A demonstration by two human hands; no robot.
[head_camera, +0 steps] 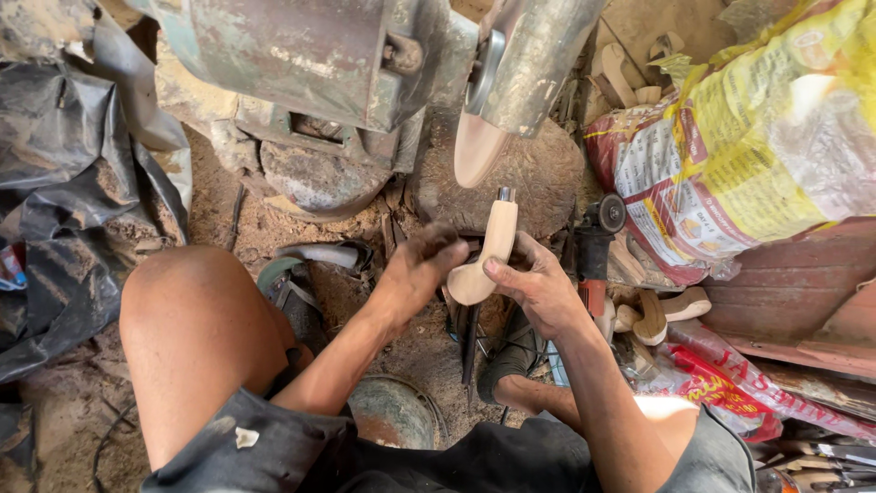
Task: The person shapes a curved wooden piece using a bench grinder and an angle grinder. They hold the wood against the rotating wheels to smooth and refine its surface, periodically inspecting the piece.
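Nearest the camera are the person's bare knee [187, 319] and dark shorts [301, 452], with a round rusty tin [392, 415] on the sawdust-covered ground between the legs. Just beyond, the 2 hands meet on a pale wooden handle [488, 251]. The right hand [538, 288] has its fingers clamped around the handle's wide rounded lower end, thumb laid across the front. The left hand [422, 265] presses against the same end from the other side, its fingers curled together (how firmly they grip, I cannot tell). The handle stands nearly upright, a small metal tip at its top, just below the sanding machine [511, 64]. To the right lie an angle grinder [595, 242], several more wooden blanks [662, 310] and a bulging yellow and red sack [757, 146]. Black plastic sheeting [64, 192] covers the far left.
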